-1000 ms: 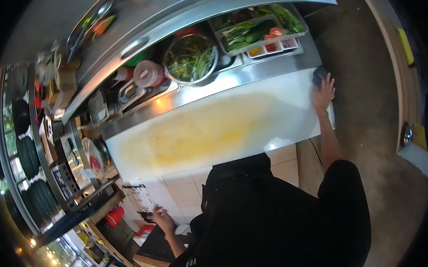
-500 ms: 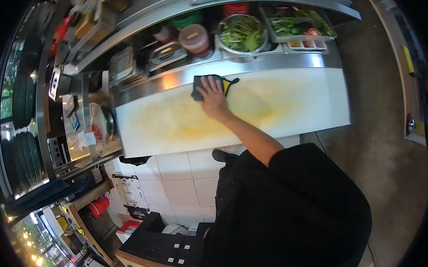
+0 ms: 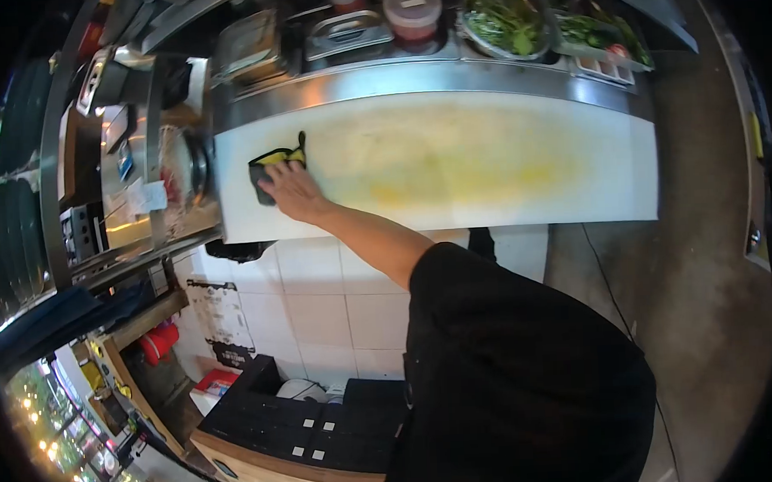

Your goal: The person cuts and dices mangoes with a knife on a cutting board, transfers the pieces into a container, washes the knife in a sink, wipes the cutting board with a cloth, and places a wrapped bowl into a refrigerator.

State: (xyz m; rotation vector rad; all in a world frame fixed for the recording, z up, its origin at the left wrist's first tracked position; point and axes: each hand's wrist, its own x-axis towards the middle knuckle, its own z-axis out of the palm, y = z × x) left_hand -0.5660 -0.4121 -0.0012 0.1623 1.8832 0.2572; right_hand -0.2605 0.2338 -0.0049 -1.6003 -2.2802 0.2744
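Note:
My right hand (image 3: 292,190) lies palm down on a folded cleaning cloth (image 3: 261,183), gripping and pressing it. The cloth is dark grey, with a yellow side, black edging and a hanging loop sticking up. It rests near the left end of a long white cutting board (image 3: 451,152), whose surface carries yellow stains in the middle and toward the right. My bare forearm reaches across the board's front edge from a black sleeve. My left hand is not visible.
Behind the board, a steel counter holds a lidded steel pan (image 3: 349,37), a plastic tub of red contents (image 3: 413,14), a bowl of leafy greens (image 3: 506,25) and a vegetable container (image 3: 597,34). Shelving stands at left. A black-topped cabinet (image 3: 265,427) is below, and a cable (image 3: 607,279) hangs at right.
My right hand has moved the cloth leftward along the board, from its back middle to near the left end. The camera view has shifted, with the counter containers now farther right and higher.

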